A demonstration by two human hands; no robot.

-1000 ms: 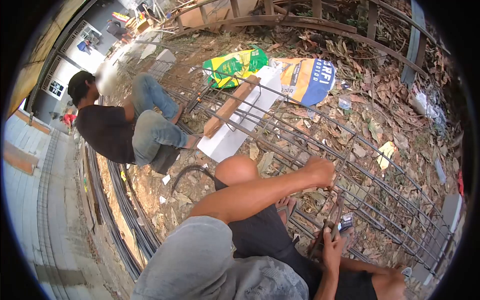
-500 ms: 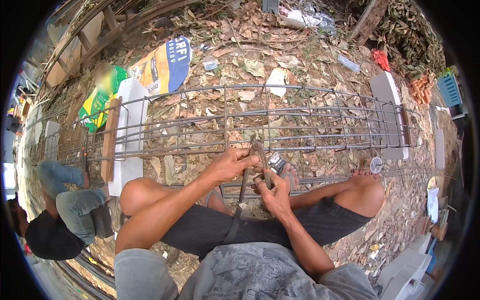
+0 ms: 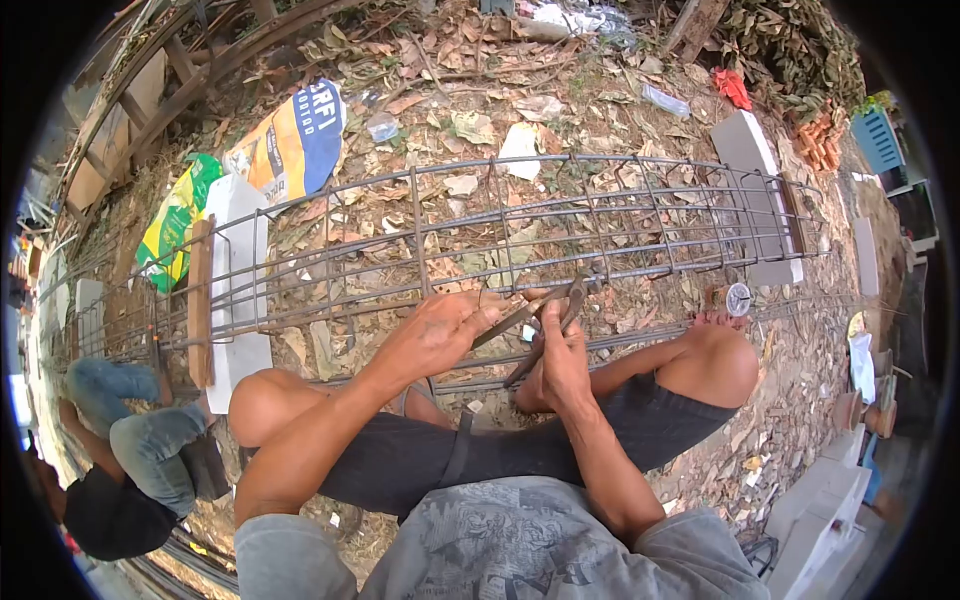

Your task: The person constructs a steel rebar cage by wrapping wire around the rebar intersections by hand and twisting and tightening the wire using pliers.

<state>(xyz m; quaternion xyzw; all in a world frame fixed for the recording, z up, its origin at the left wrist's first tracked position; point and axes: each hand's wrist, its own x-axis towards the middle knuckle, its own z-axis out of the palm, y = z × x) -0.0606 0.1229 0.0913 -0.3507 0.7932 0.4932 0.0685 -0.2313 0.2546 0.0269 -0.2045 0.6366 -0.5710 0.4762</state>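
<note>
Blue, white and orange-yellow printed sack (image 3: 290,142)

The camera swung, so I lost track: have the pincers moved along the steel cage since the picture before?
Yes, to the right: the pincers' head was left of the pale scrap beyond the steel cage; now it is right of it.

Outdoor work area. Ground surface (image 3: 735,470): bare soil covered with dry leaves. Upper left: curved timber framework (image 3: 180,85). Upper right: piled foliage (image 3: 765,60) beside a leaning timber (image 3: 695,28); blue slatted crate (image 3: 877,140) near the frame edge. Illumination: daylight.
</note>
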